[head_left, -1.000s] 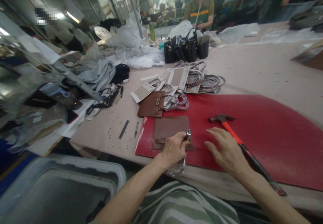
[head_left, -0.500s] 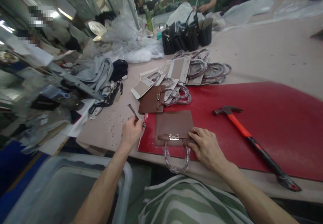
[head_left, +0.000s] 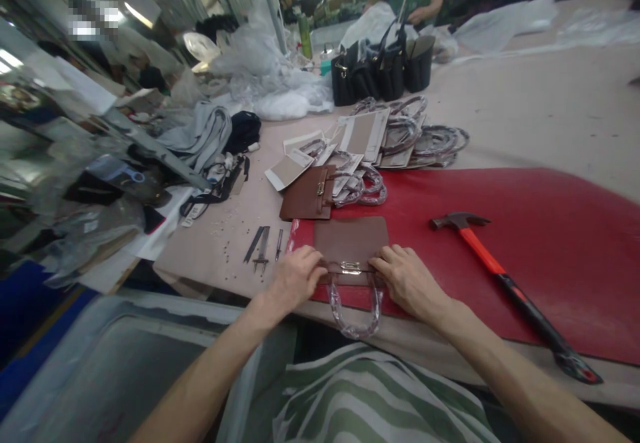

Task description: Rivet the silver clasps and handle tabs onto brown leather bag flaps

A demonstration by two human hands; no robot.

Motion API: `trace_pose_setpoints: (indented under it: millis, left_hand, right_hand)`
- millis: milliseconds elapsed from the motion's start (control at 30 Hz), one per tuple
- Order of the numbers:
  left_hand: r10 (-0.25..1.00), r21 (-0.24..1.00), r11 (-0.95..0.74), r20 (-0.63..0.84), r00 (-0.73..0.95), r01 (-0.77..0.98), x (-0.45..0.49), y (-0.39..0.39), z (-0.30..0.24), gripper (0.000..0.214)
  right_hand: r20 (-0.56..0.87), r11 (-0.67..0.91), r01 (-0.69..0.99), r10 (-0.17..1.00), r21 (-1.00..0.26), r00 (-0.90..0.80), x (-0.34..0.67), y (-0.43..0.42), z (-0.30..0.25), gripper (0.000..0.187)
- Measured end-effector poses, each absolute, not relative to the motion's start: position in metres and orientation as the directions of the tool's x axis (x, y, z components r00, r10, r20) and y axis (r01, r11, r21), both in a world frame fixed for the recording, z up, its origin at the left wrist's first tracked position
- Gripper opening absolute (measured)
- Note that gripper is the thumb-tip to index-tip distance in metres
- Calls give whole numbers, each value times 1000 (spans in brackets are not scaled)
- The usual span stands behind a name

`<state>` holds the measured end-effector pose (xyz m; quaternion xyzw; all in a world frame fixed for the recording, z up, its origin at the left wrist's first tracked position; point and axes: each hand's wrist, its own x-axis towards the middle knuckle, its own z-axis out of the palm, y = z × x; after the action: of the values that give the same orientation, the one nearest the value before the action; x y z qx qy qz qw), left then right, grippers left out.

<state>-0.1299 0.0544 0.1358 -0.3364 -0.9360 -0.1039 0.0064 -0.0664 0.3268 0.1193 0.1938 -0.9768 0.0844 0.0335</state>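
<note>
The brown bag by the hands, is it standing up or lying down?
Lying down. The brown bag has its broad side facing up on the red mat, its handle pointing toward the striped shirt.

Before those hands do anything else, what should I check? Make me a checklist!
1. Both hands at the brown piece: ok, left hand and right hand are on opposite sides of the metal clasp.
2. Clasp uncovered: ok, it shows between them.
3. Clasp fixed tightly: cannot tell.
4. Wrapped handle all on the red mat: not ok, it loops past the near edge.
5. Hammer away from fingers: ok, it lies to the right.
</note>
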Motion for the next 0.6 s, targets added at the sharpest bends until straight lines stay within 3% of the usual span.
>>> trace_pose_setpoints:
  millis: [133,300,433,600]
  left_hand:
    - [775,63,631,-6,-632,773,-123,84,127,7]
    - [884,-87,465,-6,-467,881,-128,78,117,13]
    - [922,-6,356,166,-350,935,-139,55,102,21]
    - [842,144,225,469,-267,964,-146,35,83,33]
  right_hand:
    - [77,872,-478,-472,-107,-878,-68,326,121,28]
    - [164,829,-545,-524,-126,-836,-65,330,110,28]
    - [238,787,-590,-547,-181,-803,-65,342,100,30]
    - [305,736,-648,-583,-195,-753,-64,349,93,31]
